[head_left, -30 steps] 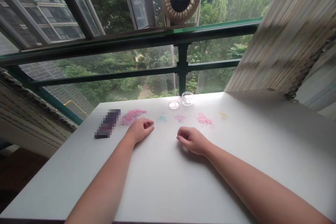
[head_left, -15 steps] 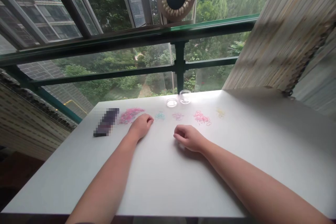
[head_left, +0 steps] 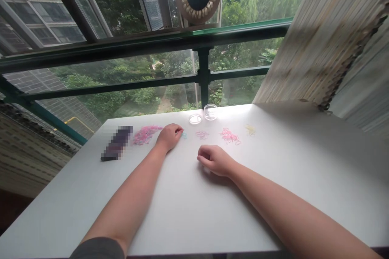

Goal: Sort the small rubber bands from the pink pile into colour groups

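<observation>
My left hand is over the small blue-green pile, its fingertips pinched at the pile's left edge; whatever they hold is too small to make out. Left of it lies a large mixed pink pile of small bands. My right hand rests on the white table with its fingers curled, their inner side partly hidden. Beyond it are a pale purple pile and a pink pile of bands. A small yellow pile lies farther right.
A clear round lid and a clear round container stand at the table's back edge. A dark, pixelated object lies at the left. Behind are a green railing, a window and a curtain.
My left hand has moved right and slightly forward, from beside the mixed pile to the blue-green pile, which it now partly covers. My right hand has stayed in place. The view has shifted slightly.
</observation>
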The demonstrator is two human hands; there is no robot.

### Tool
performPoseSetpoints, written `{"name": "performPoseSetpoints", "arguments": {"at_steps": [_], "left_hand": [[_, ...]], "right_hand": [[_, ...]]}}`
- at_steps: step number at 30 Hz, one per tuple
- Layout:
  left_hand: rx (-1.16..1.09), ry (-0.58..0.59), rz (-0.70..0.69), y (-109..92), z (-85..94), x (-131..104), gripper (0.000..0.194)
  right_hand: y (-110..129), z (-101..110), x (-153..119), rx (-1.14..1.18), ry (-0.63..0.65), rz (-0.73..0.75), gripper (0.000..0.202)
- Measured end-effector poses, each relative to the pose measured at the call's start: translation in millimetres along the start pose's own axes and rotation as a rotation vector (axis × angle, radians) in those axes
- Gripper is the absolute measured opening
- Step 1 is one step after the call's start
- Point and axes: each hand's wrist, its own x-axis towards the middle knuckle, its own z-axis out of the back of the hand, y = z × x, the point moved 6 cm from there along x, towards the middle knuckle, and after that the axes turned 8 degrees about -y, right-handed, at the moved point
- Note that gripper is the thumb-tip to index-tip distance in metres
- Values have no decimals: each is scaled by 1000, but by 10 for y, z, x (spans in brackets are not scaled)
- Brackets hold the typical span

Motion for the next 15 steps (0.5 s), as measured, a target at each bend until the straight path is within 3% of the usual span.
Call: {"name": "performPoseSetpoints", "arguments": {"at_steps": [15], "left_hand": [[-91,-29,23,-9,64,-76,23]], "right_hand": [[-13,-21,7,7,24,1,7]]}}
